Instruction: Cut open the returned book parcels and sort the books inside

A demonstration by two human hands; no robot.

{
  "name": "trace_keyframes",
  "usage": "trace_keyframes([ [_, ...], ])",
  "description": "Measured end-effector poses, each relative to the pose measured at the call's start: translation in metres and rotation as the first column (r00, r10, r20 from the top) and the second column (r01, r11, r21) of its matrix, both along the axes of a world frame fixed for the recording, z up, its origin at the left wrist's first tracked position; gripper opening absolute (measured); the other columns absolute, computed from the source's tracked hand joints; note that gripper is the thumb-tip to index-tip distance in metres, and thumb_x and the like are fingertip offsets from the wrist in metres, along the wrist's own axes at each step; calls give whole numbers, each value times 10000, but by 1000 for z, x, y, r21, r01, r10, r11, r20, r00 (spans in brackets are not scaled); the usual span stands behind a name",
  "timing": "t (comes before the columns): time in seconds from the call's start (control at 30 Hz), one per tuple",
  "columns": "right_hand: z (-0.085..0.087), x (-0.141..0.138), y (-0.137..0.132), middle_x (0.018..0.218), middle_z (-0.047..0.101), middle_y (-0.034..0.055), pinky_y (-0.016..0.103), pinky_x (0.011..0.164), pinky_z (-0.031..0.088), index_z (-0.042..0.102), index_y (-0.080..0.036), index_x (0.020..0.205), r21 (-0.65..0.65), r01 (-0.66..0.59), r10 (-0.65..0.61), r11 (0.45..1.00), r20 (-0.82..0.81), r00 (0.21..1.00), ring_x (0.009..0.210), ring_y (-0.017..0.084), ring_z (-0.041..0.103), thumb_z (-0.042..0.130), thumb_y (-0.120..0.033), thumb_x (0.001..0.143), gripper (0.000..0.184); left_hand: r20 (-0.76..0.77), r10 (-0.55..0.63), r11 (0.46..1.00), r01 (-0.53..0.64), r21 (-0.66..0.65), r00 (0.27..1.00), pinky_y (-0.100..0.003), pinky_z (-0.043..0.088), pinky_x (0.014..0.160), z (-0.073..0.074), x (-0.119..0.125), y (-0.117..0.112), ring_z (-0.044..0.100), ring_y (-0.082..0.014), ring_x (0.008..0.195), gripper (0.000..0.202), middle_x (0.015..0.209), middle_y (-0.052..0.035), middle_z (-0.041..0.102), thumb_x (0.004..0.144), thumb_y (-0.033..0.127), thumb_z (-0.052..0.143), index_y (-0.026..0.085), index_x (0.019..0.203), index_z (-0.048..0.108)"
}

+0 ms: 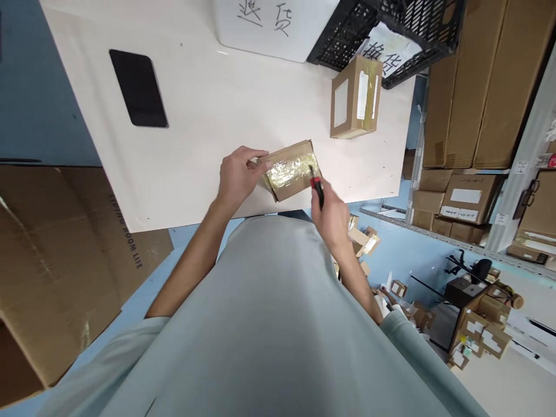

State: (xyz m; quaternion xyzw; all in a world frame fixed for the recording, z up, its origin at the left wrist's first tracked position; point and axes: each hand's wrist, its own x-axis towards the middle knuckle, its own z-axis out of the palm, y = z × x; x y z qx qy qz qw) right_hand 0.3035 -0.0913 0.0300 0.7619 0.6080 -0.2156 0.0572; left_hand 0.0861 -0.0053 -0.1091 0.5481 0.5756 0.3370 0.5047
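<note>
beyond the pale shirt front (260, 318), the left hand (238, 176) grips one end of a tape-wrapped cardboard parcel (292, 169) at the white table (208, 98)'s near edge, the right hand (332, 217) closed round a red-handled cutter (317, 188) touching its tape, where a slip could nick the hand steadying it.

Bright even indoor light, tape glare, soft shadows, wide-angle edge distortion

White table (208, 116), blue floor (35, 87), box-stacked shelves (456, 241)
</note>
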Motion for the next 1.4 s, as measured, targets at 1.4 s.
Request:
trace_keyframes([
  [1.4,3,25,73,1436,753,232,360,991,648,416,-144,1778,-395,-123,174,910,96,980,1198,280,826,344,-215,1230,557,-335,-154,893,276,355,930,-718,325,1428,-7,107,-20,570,-351,1633,366,1500,-118,761,1220,503,470,290,1377,723],
])
